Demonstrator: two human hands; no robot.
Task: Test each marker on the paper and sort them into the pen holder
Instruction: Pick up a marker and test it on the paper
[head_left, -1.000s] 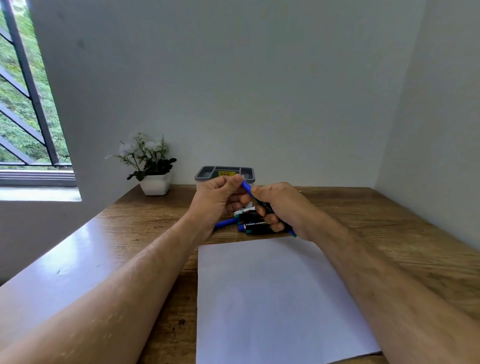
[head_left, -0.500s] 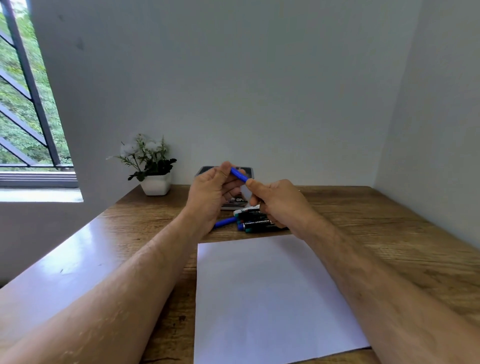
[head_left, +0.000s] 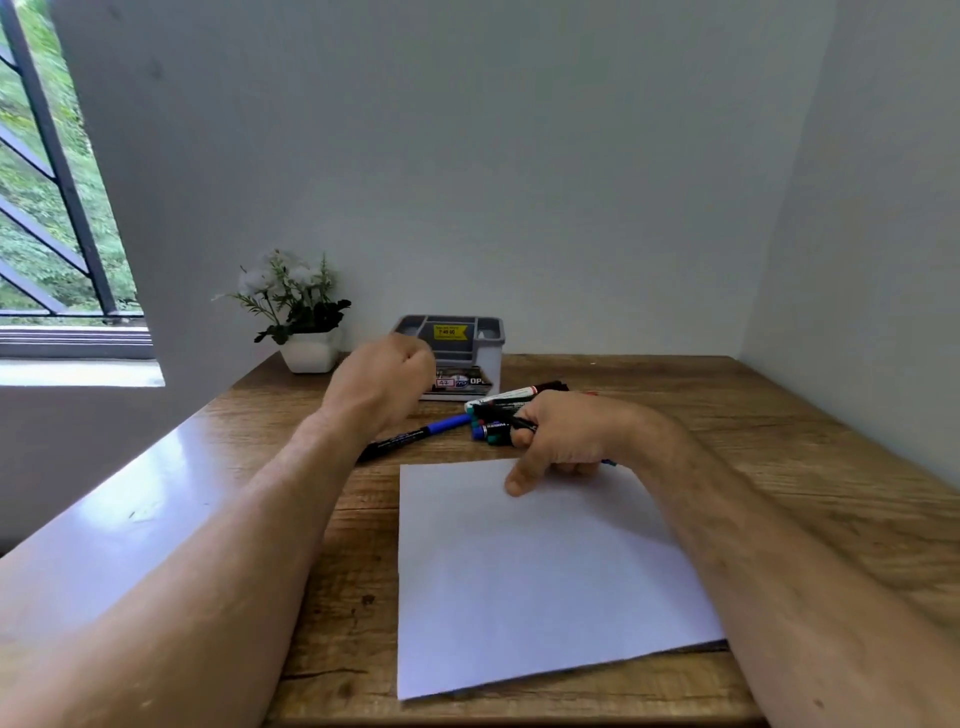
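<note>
A white sheet of paper (head_left: 519, 582) lies on the wooden desk in front of me. My right hand (head_left: 569, 439) hovers at the paper's far edge, shut on a black-bodied marker (head_left: 523, 424) that is mostly hidden in the fingers. My left hand (head_left: 382, 387) is a closed fist raised left of the grey pen holder (head_left: 488, 358); the blue cap it pulled off is hidden inside. A pile of markers (head_left: 506, 402) lies just behind my right hand. One blue-capped marker (head_left: 415, 435) lies apart, left of the pile.
A small white pot with a plant (head_left: 306, 332) stands at the back left of the desk (head_left: 779, 467). Walls close off the back and right side. A barred window (head_left: 47, 208) is at the far left.
My hands have separated: the left went up and left as a fist with the blue cap, and the right came down with the uncapped marker to the paper's far edge.
</note>
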